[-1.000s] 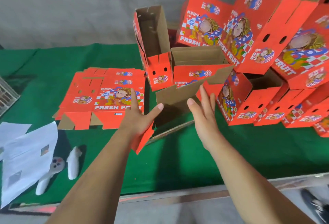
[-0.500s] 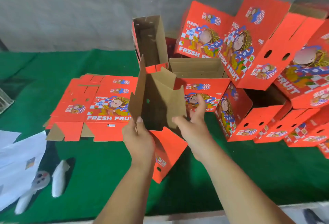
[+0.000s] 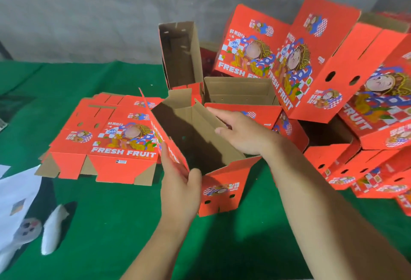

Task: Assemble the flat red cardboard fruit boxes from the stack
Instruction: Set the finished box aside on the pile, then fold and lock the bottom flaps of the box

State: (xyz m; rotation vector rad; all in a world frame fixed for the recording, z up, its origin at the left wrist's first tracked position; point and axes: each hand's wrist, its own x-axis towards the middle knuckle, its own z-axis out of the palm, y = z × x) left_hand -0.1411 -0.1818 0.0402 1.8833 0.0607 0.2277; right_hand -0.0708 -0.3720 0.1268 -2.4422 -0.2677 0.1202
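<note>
A red cardboard box (image 3: 222, 188), opened into a tube with its brown inside facing me, stands in the middle of the green table (image 3: 124, 224). My left hand (image 3: 180, 186) grips its near left corner, thumb over the edge. My right hand (image 3: 240, 131) reaches over the right wall, with its fingers curled on a brown inner flap. A stack of flat red boxes (image 3: 106, 137) printed "FRESH FRUIT" lies to the left.
Assembled red boxes (image 3: 322, 61) are piled at the back right, some with open brown insides (image 3: 240, 90). White paper sheets (image 3: 15, 197) and a white toy-like object (image 3: 52, 228) lie at the front left. A grey wall stands behind the table.
The flat box was lifted from in front of me and opened into a tube. It now stands lower and squarer, and my right hand has moved onto an inner flap.
</note>
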